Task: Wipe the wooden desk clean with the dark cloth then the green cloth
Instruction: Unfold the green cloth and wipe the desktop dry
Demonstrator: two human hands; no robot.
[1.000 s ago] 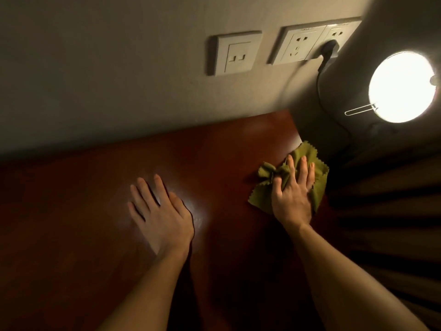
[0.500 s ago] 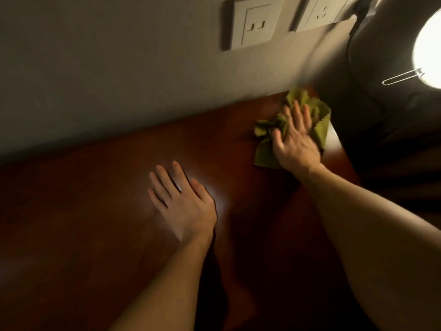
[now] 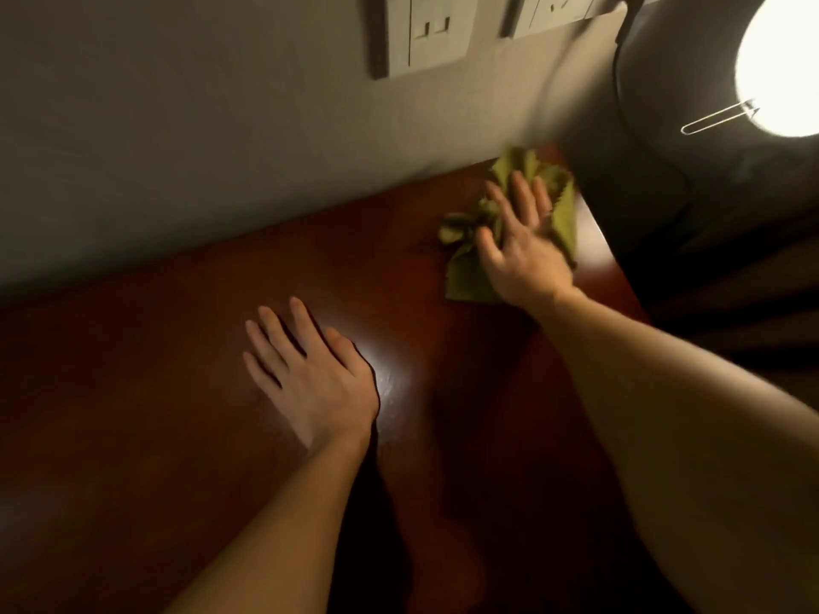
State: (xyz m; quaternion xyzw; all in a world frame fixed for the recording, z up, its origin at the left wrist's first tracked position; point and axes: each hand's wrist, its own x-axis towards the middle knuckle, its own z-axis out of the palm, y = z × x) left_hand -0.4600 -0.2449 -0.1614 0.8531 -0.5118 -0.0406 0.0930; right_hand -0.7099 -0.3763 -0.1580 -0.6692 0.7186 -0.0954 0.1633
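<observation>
Near the lit lamp (image 3: pixel 780 68), the right hand (image 3: pixel 523 245) presses the green cloth (image 3: pixel 563 214) onto the counter (image 3: pixel 177 392) — fingers (image 3: pixel 523 192) spread flat — while the left hand (image 3: pixel 319 378) rests flat, fingers apart, farther away.

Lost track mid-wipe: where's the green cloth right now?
In the head view, the green cloth lies under the right hand at the desk's far right corner, close to the wall, below the sockets.

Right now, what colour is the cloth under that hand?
Olive green cloth, seen in the head view.
</observation>
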